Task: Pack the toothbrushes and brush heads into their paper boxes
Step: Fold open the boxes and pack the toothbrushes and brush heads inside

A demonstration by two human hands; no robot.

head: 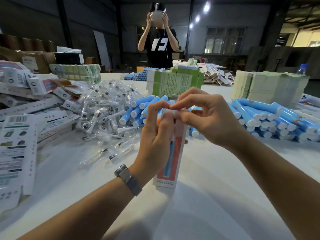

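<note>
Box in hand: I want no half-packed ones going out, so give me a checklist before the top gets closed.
1. Box upright on the table: ok.
2. Left hand grips the box: ok.
3. Right hand has its fingers at the box top: ok.
4. Toothbrush inside: cannot tell, the hands hide the opening.
5. Brush head inside: cannot tell.
6. Top flap tucked in: cannot tell, it is behind the fingers.
</note>
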